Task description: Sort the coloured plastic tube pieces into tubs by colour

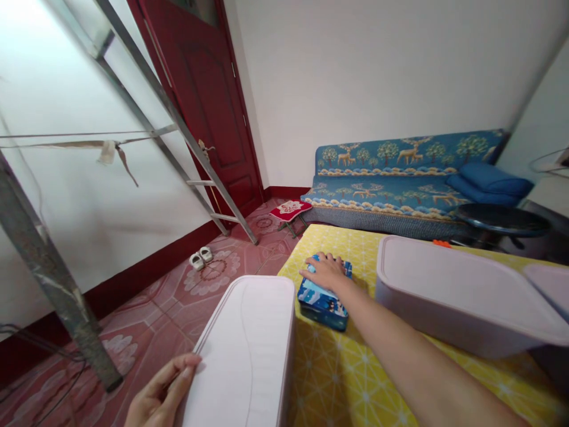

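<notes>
L hand (162, 391) has fingers half-curled, tips on the L rim of the white box (242, 344); can't tell if it grips. R hand (326, 273) lies fingers spread on top of the blue tin (322, 299), which sits on the yellow cloth (347, 379) btwn white box & pale box (453, 273). Prob. best: steady box w/ L, keep R pressure even so tin doesn't skid. Box smooth, prob. plastic, rounded corners; tin boxy, printed, prob. metal; cloth has thin pale lines.

At ten o'clock, glare bleaches the smooth white wall (48, 83); soft shadow dims the yellow geometric-print cloth (363, 264) beside my bare right hand (326, 270); wide-angle distortion stretches the edges.
</notes>
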Available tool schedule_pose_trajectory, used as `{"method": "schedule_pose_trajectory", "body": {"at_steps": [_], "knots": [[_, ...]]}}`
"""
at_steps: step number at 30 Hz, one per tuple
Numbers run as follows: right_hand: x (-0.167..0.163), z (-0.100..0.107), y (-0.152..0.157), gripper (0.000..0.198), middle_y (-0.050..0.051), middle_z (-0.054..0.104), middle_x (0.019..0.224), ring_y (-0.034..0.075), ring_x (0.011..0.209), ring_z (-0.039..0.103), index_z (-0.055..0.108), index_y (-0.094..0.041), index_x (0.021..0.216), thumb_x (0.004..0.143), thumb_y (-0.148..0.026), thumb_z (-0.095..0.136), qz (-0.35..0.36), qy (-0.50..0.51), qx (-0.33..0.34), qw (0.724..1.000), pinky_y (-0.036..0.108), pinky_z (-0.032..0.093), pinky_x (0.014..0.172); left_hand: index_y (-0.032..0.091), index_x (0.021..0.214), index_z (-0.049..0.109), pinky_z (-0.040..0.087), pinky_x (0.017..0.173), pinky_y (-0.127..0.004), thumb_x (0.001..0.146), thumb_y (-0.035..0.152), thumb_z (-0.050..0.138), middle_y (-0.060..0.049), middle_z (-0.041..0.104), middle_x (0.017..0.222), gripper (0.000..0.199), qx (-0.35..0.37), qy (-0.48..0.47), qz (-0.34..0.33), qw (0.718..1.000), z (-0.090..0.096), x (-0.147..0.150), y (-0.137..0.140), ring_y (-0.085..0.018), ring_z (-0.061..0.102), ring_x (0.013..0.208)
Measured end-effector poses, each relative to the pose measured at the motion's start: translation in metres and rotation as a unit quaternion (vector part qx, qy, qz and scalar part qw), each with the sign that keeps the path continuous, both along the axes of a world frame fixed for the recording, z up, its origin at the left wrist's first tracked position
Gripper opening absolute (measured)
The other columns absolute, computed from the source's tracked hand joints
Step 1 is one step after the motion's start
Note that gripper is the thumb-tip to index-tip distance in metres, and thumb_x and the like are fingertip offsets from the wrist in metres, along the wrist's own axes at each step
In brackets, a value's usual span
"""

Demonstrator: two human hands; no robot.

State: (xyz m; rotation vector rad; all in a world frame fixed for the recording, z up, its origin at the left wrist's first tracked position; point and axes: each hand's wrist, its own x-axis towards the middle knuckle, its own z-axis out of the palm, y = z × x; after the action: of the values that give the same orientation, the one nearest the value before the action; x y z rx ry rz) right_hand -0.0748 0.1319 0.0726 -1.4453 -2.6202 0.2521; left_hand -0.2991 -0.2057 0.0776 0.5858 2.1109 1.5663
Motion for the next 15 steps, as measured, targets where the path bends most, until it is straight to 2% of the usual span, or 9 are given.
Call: {"method": "schedule_pose_trajectory", "body": {"at_steps": [3, 6, 10, 15], "knots": [[0.015, 0.000, -0.040, 0.059, 0.009, 0.046, 0.134, 0.032, 0.120, 0.039, 0.056, -0.038, 0.126, 0.084, -0.071, 0.031, 0.013, 0.004, 0.015, 1.000, 0.053, 0.021, 0.099, 0.019, 0.083, 0.073, 0.052, 0.063, -0.020, 0.042, 0.055, 0.082, -0.002, 0.072, 0.089, 0.056, 0.025, -0.047, 0.019, 0.998, 0.001, 0.006, 0.001, -0.021, 0.063, 0.084], [0.031, -0.003, -0.092, 0.054, 0.008, 0.051, 0.130, 0.031, 0.116, 0.043, 0.057, -0.039, 0.123, 0.084, -0.070, 0.035, 0.039, 0.032, 0.043, 0.998, 0.050, 0.025, 0.097, 0.018, 0.085, 0.071, 0.047, 0.050, -0.019, 0.041, 0.051, 0.083, -0.001, 0.069, 0.079, 0.057, 0.042, -0.089, 0.014, 0.995, 0.004, 0.013, 0.006, -0.017, 0.060, 0.066], [0.054, -0.010, -0.153, 0.053, 0.009, 0.049, 0.134, 0.032, 0.119, 0.041, 0.058, -0.036, 0.122, 0.083, -0.069, 0.042, 0.050, 0.077, 0.073, 0.993, 0.051, 0.025, 0.098, 0.017, 0.086, 0.068, 0.040, 0.045, -0.017, 0.042, 0.052, 0.083, 0.000, 0.066, 0.069, 0.059, 0.055, -0.094, -0.004, 0.994, 0.007, 0.018, 0.012, -0.013, 0.055, 0.057], [0.083, -0.008, -0.187, 0.047, 0.009, 0.051, 0.133, 0.033, 0.116, 0.047, 0.058, -0.038, 0.123, 0.085, -0.063, 0.045, -0.002, 0.072, 0.058, 0.996, 0.051, 0.031, 0.094, 0.015, 0.081, 0.067, 0.034, 0.043, -0.016, 0.044, 0.053, 0.082, 0.002, 0.063, 0.065, 0.056, 0.061, -0.041, -0.042, 0.996, 0.010, 0.013, 0.017, -0.010, 0.050, 0.053]]}}
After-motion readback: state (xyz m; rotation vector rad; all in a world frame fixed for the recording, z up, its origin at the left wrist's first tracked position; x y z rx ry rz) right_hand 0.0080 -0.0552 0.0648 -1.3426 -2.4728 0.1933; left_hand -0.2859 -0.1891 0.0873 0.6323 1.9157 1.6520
